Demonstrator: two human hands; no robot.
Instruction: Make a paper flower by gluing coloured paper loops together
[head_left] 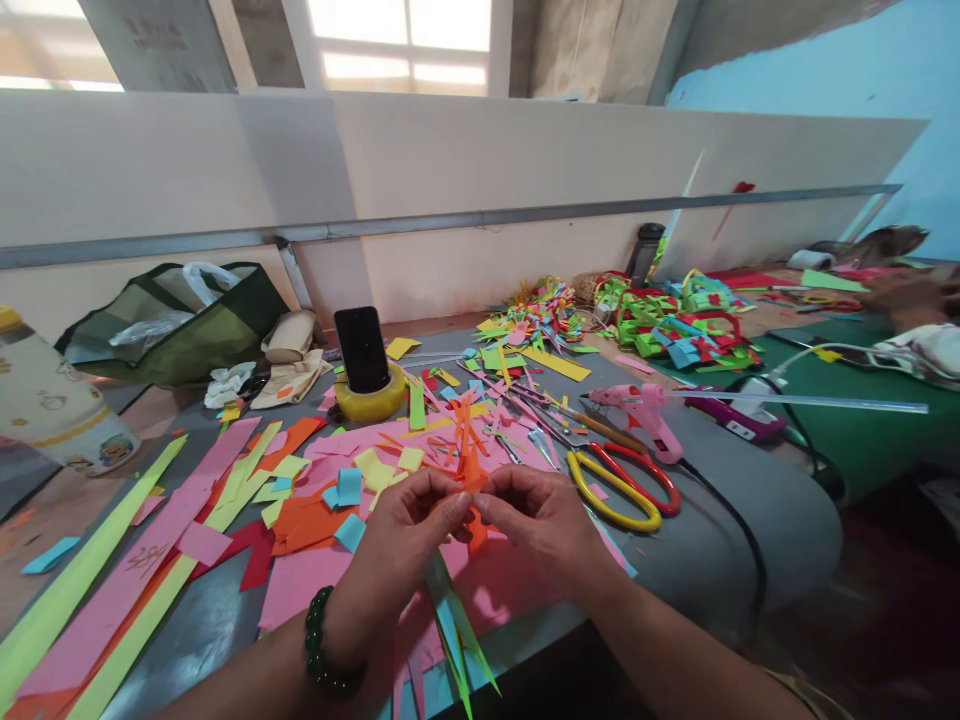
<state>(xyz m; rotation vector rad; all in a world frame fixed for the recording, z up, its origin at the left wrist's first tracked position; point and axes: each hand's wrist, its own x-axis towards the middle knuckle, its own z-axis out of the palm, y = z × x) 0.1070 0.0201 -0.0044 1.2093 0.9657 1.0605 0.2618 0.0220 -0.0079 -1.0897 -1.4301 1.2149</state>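
My left hand (409,535) and my right hand (536,520) meet over the front of the table, both pinched on a bundle of thin paper strips (466,450). Orange strips fan upward from my fingers; green and blue strip tails (454,625) hang below my hands. A dark bead bracelet (321,645) sits on my left wrist. Under my hands lie pink paper sheets (480,585) and many coloured offcuts.
Yellow-and-red scissors (619,485) and a pink glue gun (645,410) lie right of my hands. A phone (361,348) stands in a yellow tape roll (371,400). Finished paper shapes (667,320) pile at the back. Another person's hand (904,295) is far right. A green bag (180,320) sits back left.
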